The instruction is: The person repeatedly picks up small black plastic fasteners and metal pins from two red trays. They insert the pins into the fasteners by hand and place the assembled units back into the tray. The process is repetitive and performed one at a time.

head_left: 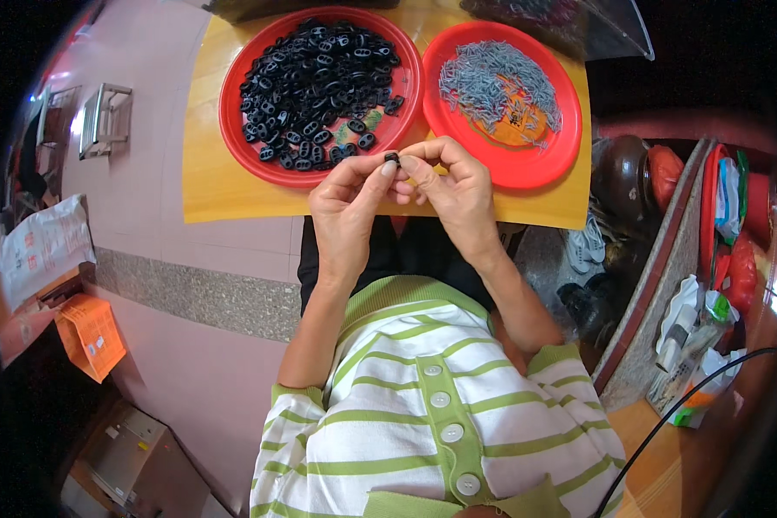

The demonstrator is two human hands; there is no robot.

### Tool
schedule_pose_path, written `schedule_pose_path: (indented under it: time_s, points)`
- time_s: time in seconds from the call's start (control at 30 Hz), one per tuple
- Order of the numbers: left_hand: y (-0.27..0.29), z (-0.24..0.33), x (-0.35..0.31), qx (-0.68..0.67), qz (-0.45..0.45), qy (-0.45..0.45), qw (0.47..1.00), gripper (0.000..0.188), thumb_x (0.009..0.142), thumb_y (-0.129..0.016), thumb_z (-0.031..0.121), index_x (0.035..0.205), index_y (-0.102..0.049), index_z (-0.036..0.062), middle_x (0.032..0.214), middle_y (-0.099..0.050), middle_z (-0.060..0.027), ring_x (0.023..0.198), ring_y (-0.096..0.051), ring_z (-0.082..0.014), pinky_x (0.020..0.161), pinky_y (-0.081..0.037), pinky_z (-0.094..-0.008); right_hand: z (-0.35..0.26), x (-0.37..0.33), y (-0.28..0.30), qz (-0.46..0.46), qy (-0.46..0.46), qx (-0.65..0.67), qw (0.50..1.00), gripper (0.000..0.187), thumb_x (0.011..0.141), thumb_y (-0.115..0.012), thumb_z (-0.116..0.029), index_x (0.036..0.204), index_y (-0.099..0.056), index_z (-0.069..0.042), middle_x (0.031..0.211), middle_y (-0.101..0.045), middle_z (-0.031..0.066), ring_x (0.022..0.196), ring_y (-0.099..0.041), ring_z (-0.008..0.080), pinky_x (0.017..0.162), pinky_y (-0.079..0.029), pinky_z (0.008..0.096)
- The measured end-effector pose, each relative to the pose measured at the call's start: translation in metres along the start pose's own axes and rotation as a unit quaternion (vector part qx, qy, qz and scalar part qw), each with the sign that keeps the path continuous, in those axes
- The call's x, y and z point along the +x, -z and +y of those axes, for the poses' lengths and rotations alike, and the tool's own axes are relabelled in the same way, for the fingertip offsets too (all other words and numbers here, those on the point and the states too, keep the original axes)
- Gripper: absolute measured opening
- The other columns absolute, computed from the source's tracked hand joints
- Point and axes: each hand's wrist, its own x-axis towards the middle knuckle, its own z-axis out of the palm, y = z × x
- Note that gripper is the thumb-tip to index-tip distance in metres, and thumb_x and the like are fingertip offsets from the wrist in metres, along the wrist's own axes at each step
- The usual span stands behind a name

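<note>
Between the fingertips of both hands, over the near edge of the yellow table, is a small black plastic piece [392,159]. My left hand [345,205] pinches it between thumb and fingers. The thumb and forefinger of my right hand [459,197] close together right against its other side; what they grip is hidden. Beyond my left hand, a round red tray [228,99] carries a heap of similar black two-holed oval pieces [315,73]. A second red tray [568,129], beyond my right hand, holds many small silvery metal pieces [496,73].
Dark clear-sided bags or bins [535,22] stand at the table's [233,205] far edge. On the floor at left are a metal stool [104,121] and an orange basket [91,337]. Shoes [585,246] and a brown jar [623,177] lie to the right, and a black cable [678,401] curves nearby.
</note>
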Motion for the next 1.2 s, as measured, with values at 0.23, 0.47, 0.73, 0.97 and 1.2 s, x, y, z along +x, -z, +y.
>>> schedule_pose_path:
  time_s: [0.23,0.47,0.73,0.97,1.2]
  points:
    - [0.008,0.003,0.003,-0.056,0.008,0.037,0.998,0.011,0.088,-0.059,0.005,0.095,-0.062,-0.0029,0.082,-0.066,-0.0112,0.07,-0.064,-0.014,0.064,-0.053,-0.0247,-0.018,0.008,0.005,-0.007,0.08,-0.115,0.99,0.015,0.087,-0.063,-0.011,0.097,-0.062,-0.001,0.082,-0.06,0.0025,0.075,-0.058,0.0081,0.06,-0.047,0.0219]
    - [0.009,0.007,0.001,-0.034,-0.003,0.037,0.999,0.011,0.088,-0.059,0.004,0.094,-0.062,-0.0035,0.083,-0.066,-0.0106,0.07,-0.064,-0.0136,0.064,-0.053,-0.0242,-0.015,0.01,0.005,-0.024,0.176,-0.27,0.947,0.011,0.084,-0.064,-0.008,0.086,-0.061,0.001,0.081,-0.06,0.0075,0.071,-0.061,0.0122,0.057,-0.047,0.0237]
    - [0.015,0.005,0.006,0.028,-0.018,0.006,0.999,0.012,0.088,-0.059,0.004,0.095,-0.062,-0.0048,0.083,-0.066,-0.0106,0.071,-0.064,-0.0133,0.064,-0.053,-0.0235,-0.005,0.01,-0.005,-0.043,0.045,-0.049,0.997,0.014,0.089,-0.06,-0.01,0.084,-0.059,0.003,0.074,-0.062,0.0048,0.065,-0.06,0.0085,0.058,-0.047,0.022]
    - [0.026,0.004,0.002,-0.074,0.034,0.047,0.996,0.013,0.088,-0.058,0.004,0.098,-0.06,-0.0033,0.085,-0.066,-0.0122,0.071,-0.063,-0.014,0.064,-0.051,-0.0247,-0.018,0.041,-0.001,-0.07,0.137,-0.24,0.959,0.012,0.084,-0.064,-0.011,0.079,-0.062,0.0,0.077,-0.061,0.0066,0.073,-0.06,0.0163,0.064,-0.046,0.0281]
    - [0.031,0.005,-0.007,-0.11,0.032,0.044,0.992,0.014,0.088,-0.059,0.005,0.099,-0.059,-0.002,0.085,-0.065,-0.0124,0.07,-0.063,-0.0147,0.063,-0.051,-0.0252,0.0,0.07,-0.022,-0.034,0.305,-0.541,0.783,0.014,0.072,-0.07,-0.02,0.074,-0.064,-0.008,0.081,-0.059,0.0045,0.087,-0.052,0.0228,0.075,-0.04,0.0364]
